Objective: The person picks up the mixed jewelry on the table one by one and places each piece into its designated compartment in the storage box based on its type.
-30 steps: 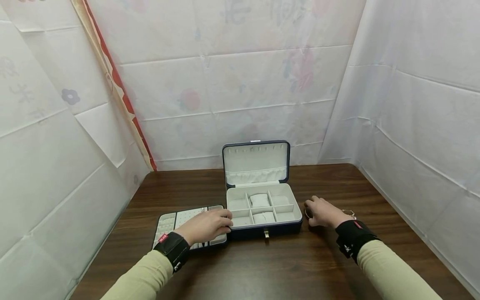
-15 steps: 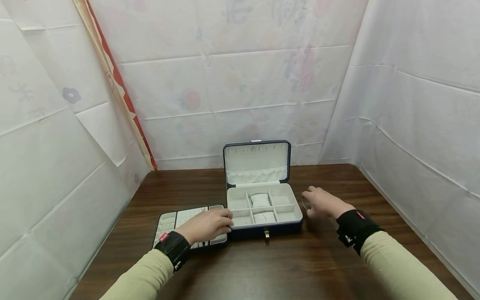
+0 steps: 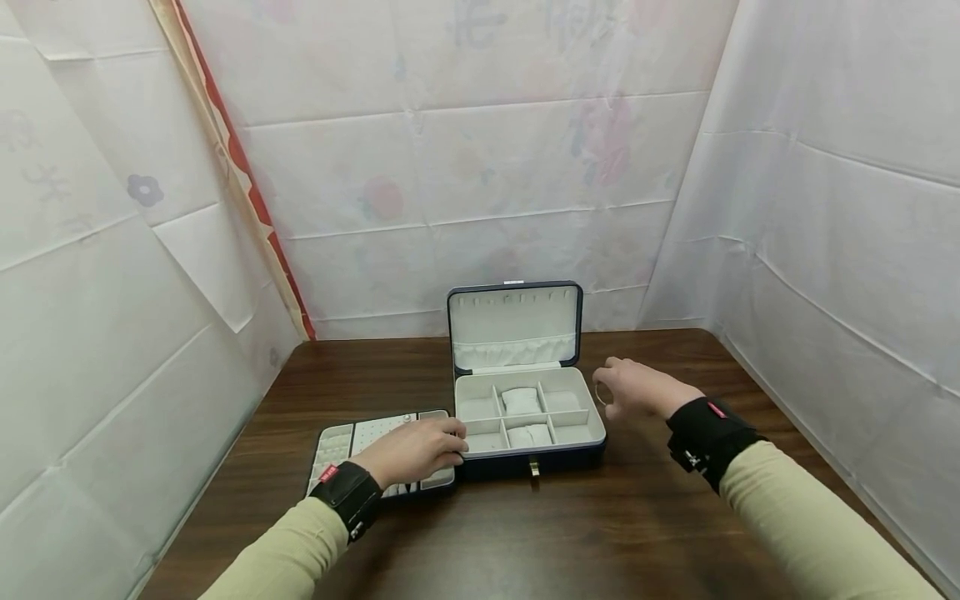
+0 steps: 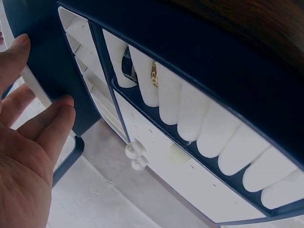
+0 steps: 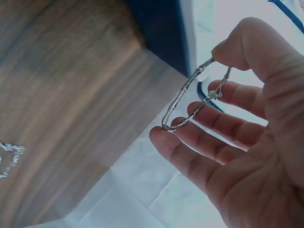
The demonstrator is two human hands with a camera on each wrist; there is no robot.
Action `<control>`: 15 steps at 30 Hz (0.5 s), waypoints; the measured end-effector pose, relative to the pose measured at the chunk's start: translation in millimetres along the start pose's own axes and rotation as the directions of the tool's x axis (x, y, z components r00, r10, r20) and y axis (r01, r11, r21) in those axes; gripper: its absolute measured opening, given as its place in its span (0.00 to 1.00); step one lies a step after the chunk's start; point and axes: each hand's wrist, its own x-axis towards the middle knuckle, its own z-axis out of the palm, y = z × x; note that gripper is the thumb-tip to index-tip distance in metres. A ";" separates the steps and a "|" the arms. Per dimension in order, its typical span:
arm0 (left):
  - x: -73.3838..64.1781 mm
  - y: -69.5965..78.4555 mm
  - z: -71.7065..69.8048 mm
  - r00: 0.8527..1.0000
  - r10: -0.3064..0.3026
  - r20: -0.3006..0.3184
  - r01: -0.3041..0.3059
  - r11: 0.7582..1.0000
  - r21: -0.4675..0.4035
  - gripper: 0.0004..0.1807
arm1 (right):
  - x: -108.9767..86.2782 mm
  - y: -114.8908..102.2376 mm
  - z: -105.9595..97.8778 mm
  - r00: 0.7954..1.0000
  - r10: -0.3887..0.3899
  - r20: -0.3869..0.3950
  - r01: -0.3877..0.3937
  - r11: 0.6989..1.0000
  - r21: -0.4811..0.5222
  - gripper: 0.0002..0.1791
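My right hand (image 3: 637, 389) pinches a thin metal bangle (image 5: 179, 96) between thumb and fingers, just right of the dark blue jewelry box (image 3: 566, 460). The bangle has bamboo-like joints and a small leaf-shaped ornament. The box stands with its lid up; white dividers split its inside, and two compartments hold white pillows (image 3: 521, 401). My left hand (image 3: 411, 452) rests at the box's front left corner, fingers relaxed against its edge. Under that hand lies a lift-out tray (image 3: 330, 450), partly hidden. The left wrist view shows its ring rolls (image 4: 190, 107), a dark ring (image 4: 127, 65) and a gold ring (image 4: 154, 74).
Pearl-like earrings (image 4: 134, 150) sit on the tray's perforated panel. A silvery chain (image 5: 15, 153) lies on the wooden table (image 3: 585, 542) to the right. White sheeting (image 3: 480, 183) surrounds the table at the back and sides.
My right hand has lifted the bangle off the table and moved slightly left and away from me, to the box's right side. The left hand has stayed in place.
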 end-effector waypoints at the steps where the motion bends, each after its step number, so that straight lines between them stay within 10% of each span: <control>1: 0.2 0.4 -0.1 1.000 -0.002 0.002 0.002 1.000 -0.005 0.04 | 0.8 -1.4 -2.1 1.000 -0.008 0.003 0.008 1.000 -0.004 0.26; 15: 2.1 1.8 0.1 1.000 -0.017 0.014 0.017 1.000 -0.026 0.07 | 14.4 -16.0 -19.7 0.998 -0.055 -0.011 0.055 0.998 -0.036 0.23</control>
